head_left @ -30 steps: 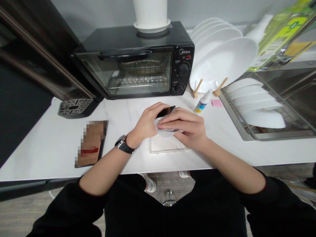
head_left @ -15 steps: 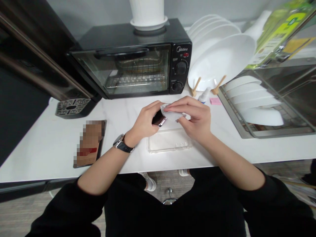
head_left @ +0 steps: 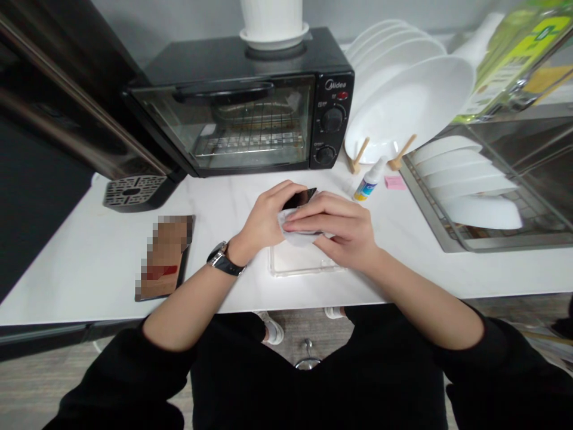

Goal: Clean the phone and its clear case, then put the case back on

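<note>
A dark phone (head_left: pixel 301 198) is held in my left hand (head_left: pixel 265 218), whose fingers are closed around its left end. My right hand (head_left: pixel 347 230) pinches a pale grey cloth (head_left: pixel 295 236) and presses it against the phone's near side. The cloth and my right fingers hide much of the phone. Just below both hands, a clear phone case (head_left: pixel 295 263) lies flat on the white counter (head_left: pixel 242 295). Beyond my right hand stands a small spray bottle (head_left: pixel 367 184) with a blue and yellow label, a pink slip (head_left: pixel 394 182) beside it.
A black toaster oven (head_left: pixel 242 128) stands behind my hands, with a white pot (head_left: pixel 273 21) on top. White plates (head_left: pixel 412 107) lean in wooden holders at the back right. Bowls (head_left: pixel 483 212) sit in the sink rack. A dark-edged tablet-like object (head_left: pixel 163 263) lies at left.
My right hand and the cloth have moved left and slightly down, over the phone's near side. The phone has turned in my left hand. The view has shifted slightly, and the spray bottle shows more fully.
</note>
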Motion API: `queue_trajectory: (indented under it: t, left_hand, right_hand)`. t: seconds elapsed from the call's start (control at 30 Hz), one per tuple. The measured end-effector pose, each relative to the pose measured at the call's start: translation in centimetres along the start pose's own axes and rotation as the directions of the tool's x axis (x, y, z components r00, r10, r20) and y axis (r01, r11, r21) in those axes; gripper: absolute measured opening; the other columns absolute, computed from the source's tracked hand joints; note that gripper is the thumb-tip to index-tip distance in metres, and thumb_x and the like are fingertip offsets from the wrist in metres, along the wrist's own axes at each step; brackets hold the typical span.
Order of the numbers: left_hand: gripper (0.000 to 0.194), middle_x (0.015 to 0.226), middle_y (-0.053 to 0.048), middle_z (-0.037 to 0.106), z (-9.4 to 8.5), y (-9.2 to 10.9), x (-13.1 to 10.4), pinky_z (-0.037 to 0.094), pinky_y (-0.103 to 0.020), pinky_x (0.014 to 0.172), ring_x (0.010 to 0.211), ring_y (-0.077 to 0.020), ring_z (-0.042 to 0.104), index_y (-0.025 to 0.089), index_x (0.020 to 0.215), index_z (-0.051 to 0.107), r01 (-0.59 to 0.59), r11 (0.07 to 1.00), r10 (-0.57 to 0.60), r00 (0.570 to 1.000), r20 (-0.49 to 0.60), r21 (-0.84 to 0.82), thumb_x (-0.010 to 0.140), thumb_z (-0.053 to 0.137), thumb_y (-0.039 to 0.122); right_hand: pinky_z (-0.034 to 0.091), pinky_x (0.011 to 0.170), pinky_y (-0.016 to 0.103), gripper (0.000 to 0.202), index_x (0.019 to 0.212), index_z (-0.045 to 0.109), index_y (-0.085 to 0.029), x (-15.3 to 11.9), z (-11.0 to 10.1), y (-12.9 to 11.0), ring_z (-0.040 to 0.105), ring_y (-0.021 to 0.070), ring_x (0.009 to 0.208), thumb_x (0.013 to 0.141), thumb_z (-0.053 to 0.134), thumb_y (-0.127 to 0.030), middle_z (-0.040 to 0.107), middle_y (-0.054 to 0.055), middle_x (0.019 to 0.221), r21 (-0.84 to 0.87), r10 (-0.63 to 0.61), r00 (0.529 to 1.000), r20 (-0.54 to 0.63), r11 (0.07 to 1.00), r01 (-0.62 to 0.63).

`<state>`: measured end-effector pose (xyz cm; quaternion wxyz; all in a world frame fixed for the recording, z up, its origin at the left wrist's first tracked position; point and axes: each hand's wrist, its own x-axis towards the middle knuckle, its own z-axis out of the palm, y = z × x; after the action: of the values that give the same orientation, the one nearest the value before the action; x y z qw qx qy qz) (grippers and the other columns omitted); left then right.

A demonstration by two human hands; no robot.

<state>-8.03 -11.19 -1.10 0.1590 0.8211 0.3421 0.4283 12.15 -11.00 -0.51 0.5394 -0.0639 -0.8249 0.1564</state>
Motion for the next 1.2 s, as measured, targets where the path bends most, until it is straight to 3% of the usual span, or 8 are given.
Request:
queue_trajectory:
  t: [0.13,0.3,0.43,0.53,0.67,0.83,1.0,1.2]
  left_hand:
    - [0.023,0.095,-0.002,0.067,0.0,-0.3,0.0,0.050,-0.035,0.077,0.085,-0.0191,0.062,0.023,0.107,0.064,0.008,1.000,-0.009,1.000,0.019,0.029,0.095,0.068,0.041]
    - [0.021,0.097,-0.003,0.069,0.1,-0.2,0.1,0.052,-0.034,0.078,0.086,-0.0191,0.064,0.022,0.108,0.065,0.010,1.000,-0.009,1.000,-0.009,0.023,0.094,0.068,0.037]
    - [0.022,0.101,-0.005,0.072,0.3,-0.4,-0.1,0.054,-0.037,0.083,0.092,-0.0229,0.068,0.021,0.109,0.066,0.030,0.996,-0.029,0.999,-0.021,0.082,0.087,0.065,0.025]
    - [0.019,0.098,-0.007,0.070,0.3,-0.6,-0.2,0.053,-0.037,0.080,0.089,-0.0234,0.067,0.021,0.106,0.064,0.006,0.988,-0.004,1.000,-0.016,0.151,0.087,0.061,0.020]
    - [0.022,0.099,-0.007,0.071,0.3,-0.5,-0.3,0.054,-0.036,0.079,0.090,-0.0232,0.067,0.021,0.110,0.063,-0.015,0.988,0.017,1.000,-0.009,0.155,0.088,0.061,0.018]
    - [0.020,0.098,-0.008,0.070,0.4,-0.6,-0.2,0.054,-0.037,0.079,0.089,-0.0242,0.067,0.021,0.106,0.062,0.003,0.984,-0.002,1.000,-0.006,0.176,0.086,0.061,0.018]
    - [0.026,0.102,-0.006,0.073,0.4,-0.5,-0.2,0.054,-0.037,0.084,0.095,-0.0241,0.070,0.020,0.107,0.066,0.083,0.990,-0.081,0.996,-0.025,0.115,0.082,0.061,0.016]
    - [0.029,0.098,-0.003,0.071,0.3,0.0,-0.1,0.054,-0.035,0.081,0.088,-0.0204,0.067,0.022,0.106,0.065,0.065,0.998,-0.066,0.997,-0.030,-0.006,0.085,0.077,0.038]
  right_hand:
    - [0.068,0.087,0.038,0.026,0.125,0.080,-0.028,-0.2,0.6,-0.1,0.081,0.0194,0.101,0.108,0.061,-0.020,0.085,0.004,0.112,-0.031,-0.085,0.996,0.021,0.996,0.086]
    - [0.068,0.086,0.037,0.026,0.124,0.080,-0.027,-0.1,0.3,0.1,0.080,0.0191,0.101,0.107,0.064,-0.017,0.085,0.005,0.111,-0.055,-0.085,0.996,0.000,0.995,0.085]
    - [0.068,0.089,0.038,0.031,0.121,0.083,-0.032,0.0,-0.7,0.7,0.080,0.0196,0.103,0.105,0.063,-0.016,0.085,0.002,0.112,-0.100,0.083,0.993,-0.078,0.991,-0.091]
    - [0.069,0.088,0.039,0.027,0.114,0.086,-0.033,0.1,-1.4,1.3,0.081,0.0210,0.099,0.101,0.068,-0.019,0.086,0.001,0.107,-0.118,0.222,0.956,-0.189,0.962,-0.247]
    - [0.068,0.084,0.037,0.023,0.111,0.087,-0.033,0.1,-1.5,1.7,0.080,0.0207,0.095,0.099,0.071,-0.021,0.086,0.000,0.104,-0.092,0.271,0.935,-0.230,0.950,-0.298]
    - [0.068,0.084,0.036,0.027,0.111,0.087,-0.032,0.0,-1.2,1.3,0.080,0.0207,0.097,0.096,0.071,-0.015,0.086,0.000,0.105,-0.082,0.257,0.940,-0.224,0.956,-0.281]
    - [0.068,0.091,0.038,0.030,0.115,0.085,-0.030,-0.1,-0.5,0.5,0.080,0.0204,0.102,0.098,0.066,-0.014,0.085,0.001,0.110,-0.075,0.211,0.970,-0.120,0.973,-0.221]
    - [0.068,0.088,0.036,0.025,0.117,0.083,-0.026,-0.1,0.3,0.0,0.079,0.0191,0.102,0.103,0.066,-0.014,0.084,0.005,0.110,-0.004,0.062,0.998,-0.014,0.998,-0.062]
